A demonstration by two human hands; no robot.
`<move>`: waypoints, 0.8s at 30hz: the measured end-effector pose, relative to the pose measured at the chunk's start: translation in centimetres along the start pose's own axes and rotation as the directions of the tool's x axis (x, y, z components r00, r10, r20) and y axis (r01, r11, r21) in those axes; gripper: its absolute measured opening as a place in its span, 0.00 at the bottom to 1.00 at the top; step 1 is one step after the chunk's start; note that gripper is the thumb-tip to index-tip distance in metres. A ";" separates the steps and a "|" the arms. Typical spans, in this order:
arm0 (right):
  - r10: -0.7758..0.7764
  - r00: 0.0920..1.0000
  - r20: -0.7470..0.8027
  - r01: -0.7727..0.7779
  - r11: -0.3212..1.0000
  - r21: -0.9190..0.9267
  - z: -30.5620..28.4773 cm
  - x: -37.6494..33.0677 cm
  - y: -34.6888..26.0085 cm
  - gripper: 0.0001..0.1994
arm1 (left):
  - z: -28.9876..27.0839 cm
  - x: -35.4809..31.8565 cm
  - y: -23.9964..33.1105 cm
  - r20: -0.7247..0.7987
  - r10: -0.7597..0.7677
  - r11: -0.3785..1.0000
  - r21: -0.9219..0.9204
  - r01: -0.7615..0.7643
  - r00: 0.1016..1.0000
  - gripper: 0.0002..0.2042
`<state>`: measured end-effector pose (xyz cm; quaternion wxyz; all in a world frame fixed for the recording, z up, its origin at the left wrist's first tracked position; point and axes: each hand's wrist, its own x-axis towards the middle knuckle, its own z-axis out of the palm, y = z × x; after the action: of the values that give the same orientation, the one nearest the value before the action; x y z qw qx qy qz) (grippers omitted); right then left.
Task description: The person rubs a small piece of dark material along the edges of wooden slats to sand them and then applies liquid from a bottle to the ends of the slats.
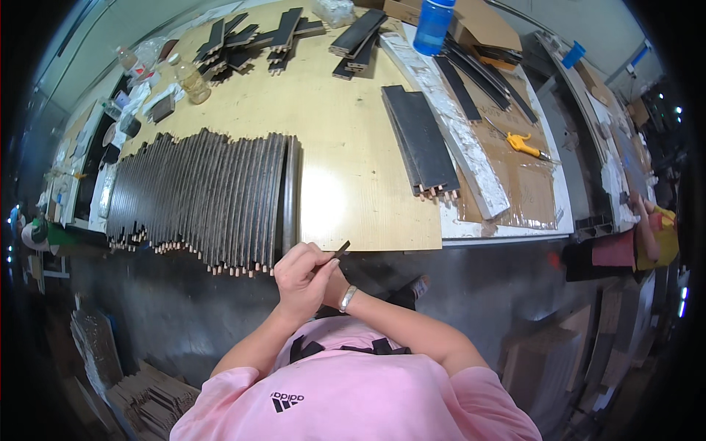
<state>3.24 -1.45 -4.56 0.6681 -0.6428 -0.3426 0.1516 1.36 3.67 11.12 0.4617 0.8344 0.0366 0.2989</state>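
left hand (298,270): at the near edge of the table (349,140), thumb and fingers pinched on a dark strip (342,249). right hand (336,285): mostly hidden behind the left; cannot tell whether it is open or gripping. bracelet (348,298) on the right wrist.

row of slats (206,198): dark, packed side by side along the left part of the near edge, light pegs at their ends, the nearest overhanging that edge. the left hand is just beside the row's near right corner; contact cannot be confirmed.

two boards (419,140): dark, overlapping, pegged at the near end, toward the right edge. beyond them a white-smeared bar (448,125) runs from the far side toward the near right corner, standing between the boards and the air gun (522,143), yellow, on cardboard (507,195).

containers, farther off: clear bottle (191,81), part filled with yellowish liquid, toward the far left corner; second bottle (131,63) past it, contents unclear. blue bottle (434,28) at the far right, contents unclear, beside an open carton (485,29).

far edge: three loose piles of dark slats (224,48) (288,37) (359,42).
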 end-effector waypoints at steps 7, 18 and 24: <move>-0.048 0.989 -0.138 -0.045 0.800 -0.599 -8.6 3.1 -6.6 0.25 | -1.6 -1.2 -0.9 -0.042 -0.115 0.993 0.033 0.117 0.992 0.04; 0.092 0.810 -0.578 -0.583 0.225 -0.781 -25.9 9.3 -5.6 0.31 | 1.7 -0.6 -0.9 0.097 -0.159 0.983 -0.078 0.166 0.983 0.03; -0.066 0.810 -0.582 -0.464 0.536 -0.705 -21.3 3.1 -6.8 0.27 | 3.3 2.4 -3.6 0.016 -0.151 0.987 0.057 0.150 0.988 0.03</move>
<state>17.76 -16.41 4.13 0.3332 -0.9288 -0.0881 -0.1363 5.87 4.03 8.09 0.4599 0.8446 0.1030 0.2539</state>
